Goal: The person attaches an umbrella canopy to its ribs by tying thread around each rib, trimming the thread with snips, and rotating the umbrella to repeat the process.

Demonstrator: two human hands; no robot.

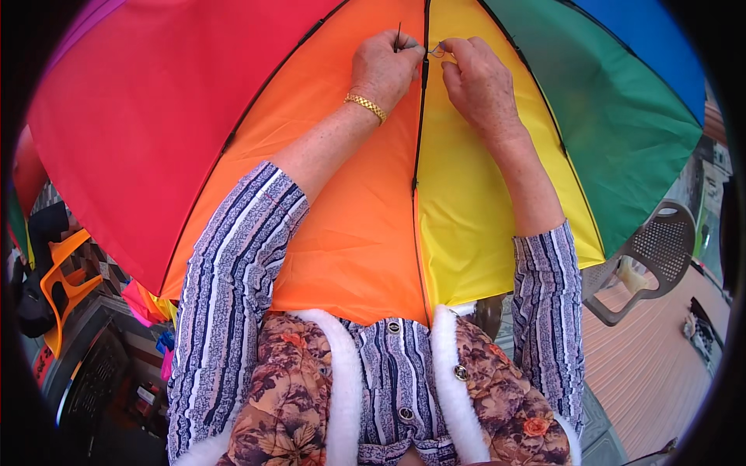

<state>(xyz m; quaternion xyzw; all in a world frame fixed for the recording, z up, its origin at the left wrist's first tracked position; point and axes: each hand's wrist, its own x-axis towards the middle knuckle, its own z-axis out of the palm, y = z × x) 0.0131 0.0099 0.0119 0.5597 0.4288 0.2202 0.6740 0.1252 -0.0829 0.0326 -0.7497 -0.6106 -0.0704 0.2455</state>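
Observation:
A large open umbrella [334, 225] with red, orange, yellow, green and blue panels spreads in front of me, its inner side with black ribs facing me. My left hand [386, 68] is closed, fingertips pinching the middle rib [420, 124] where orange meets yellow. A thin dark stick [398, 36] pokes up from between its fingers; its kind is unclear. Just right of that rib, my right hand [482, 84] pinches a fine looped strand [437, 52] that looks like thread. Something small and blue shows at its fingertip. Whether a needle is there is too small to tell.
An orange plastic chair [66, 287] stands at the left, with bright folded fabric [148, 304] near it. A brown-grey chair with a perforated back [660, 248] is at the right, by a ribbed tan surface [649, 361]. The umbrella's lower edge reaches my vest [295, 388].

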